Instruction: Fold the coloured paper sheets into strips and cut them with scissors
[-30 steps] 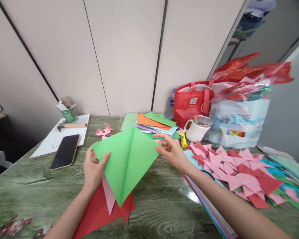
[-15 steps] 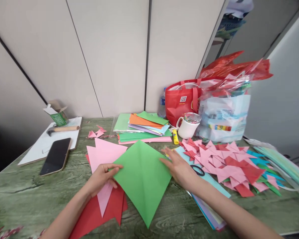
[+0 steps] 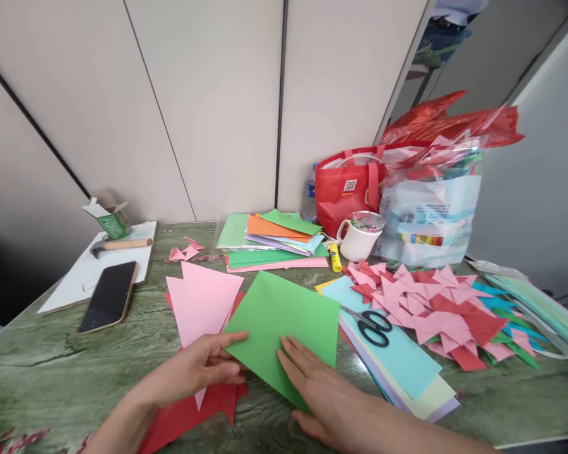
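A square sheet of green paper (image 3: 288, 315) lies at the middle of the table, turned at a slant. Around its lower left edge the fingers of my left hand (image 3: 203, 366) are closed, the index fingertip on top. My right hand (image 3: 322, 391) rests on the lower part of the sheet with fingers stretched out flat; its thumb is near the bottom corner, which it partly covers. Pink paper pieces (image 3: 203, 296) with pointed ends lie to the left over red paper (image 3: 184, 419), partly hidden by my left forearm. Black-handled scissors (image 3: 375, 328) rest on light blue paper (image 3: 409, 359) at the right.
Folded pink and red paper pieces (image 3: 421, 302) are heaped at the right. Behind stand a paper stack (image 3: 279, 243), a glue stick (image 3: 335, 257), a white mug (image 3: 357, 243), a red bag (image 3: 338, 195) and a plastic bag (image 3: 430, 214). Leftward lie a phone (image 3: 108, 296) and a hammer (image 3: 127, 244).
The green sheet has turned on the table. My right hand has moved from its right corner down onto its lower part, uncovering the scissors. My left hand has shifted slightly right and nearer me.
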`<state>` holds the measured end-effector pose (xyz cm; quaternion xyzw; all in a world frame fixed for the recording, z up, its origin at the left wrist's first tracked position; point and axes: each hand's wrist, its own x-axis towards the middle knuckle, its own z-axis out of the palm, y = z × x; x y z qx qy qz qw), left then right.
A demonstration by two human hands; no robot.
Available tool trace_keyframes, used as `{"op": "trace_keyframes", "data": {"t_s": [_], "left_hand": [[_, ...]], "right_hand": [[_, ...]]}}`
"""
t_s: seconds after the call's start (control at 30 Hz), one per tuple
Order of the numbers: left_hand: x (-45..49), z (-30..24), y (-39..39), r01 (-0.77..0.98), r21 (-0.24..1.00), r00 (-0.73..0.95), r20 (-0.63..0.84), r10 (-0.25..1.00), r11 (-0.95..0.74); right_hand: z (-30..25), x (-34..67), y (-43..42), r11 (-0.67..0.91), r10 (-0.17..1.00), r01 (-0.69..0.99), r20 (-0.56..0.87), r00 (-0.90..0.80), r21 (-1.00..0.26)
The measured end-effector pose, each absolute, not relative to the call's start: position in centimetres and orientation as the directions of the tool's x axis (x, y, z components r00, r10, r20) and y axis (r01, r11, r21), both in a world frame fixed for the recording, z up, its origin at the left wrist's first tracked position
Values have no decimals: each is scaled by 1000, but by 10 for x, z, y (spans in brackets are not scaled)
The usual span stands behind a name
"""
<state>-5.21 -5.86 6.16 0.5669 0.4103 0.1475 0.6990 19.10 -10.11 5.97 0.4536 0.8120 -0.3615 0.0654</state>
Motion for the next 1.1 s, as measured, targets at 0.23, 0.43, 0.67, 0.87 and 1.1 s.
{"op": "trace_keyframes", "data": {"t_s": [0.23, 0.43, 0.67, 0.87, 1.1], "left_hand": [[-57, 65, -90, 699, 715, 368, -364, 855, 3], [-68, 80, -74, 608, 551, 560, 214, 801, -572], [-50, 57, -35, 452, 872, 554, -107, 826, -190], [-37, 38, -34, 473, 878, 367, -119, 922, -75], [-43, 29, -39, 685, 679, 264, 106, 959, -264]], "right_hand": [[61, 215, -90, 461, 702, 646, -196, -685, -609], [73, 227, -39, 441, 545, 552, -278, -791, -708], [69, 232, 7, 80, 481, 502, -408, -776, -861], [57, 252, 34, -31, 457, 519, -474, -753, -854], [32, 261, 37, 108, 809, 637, -305, -502, -763]]}}
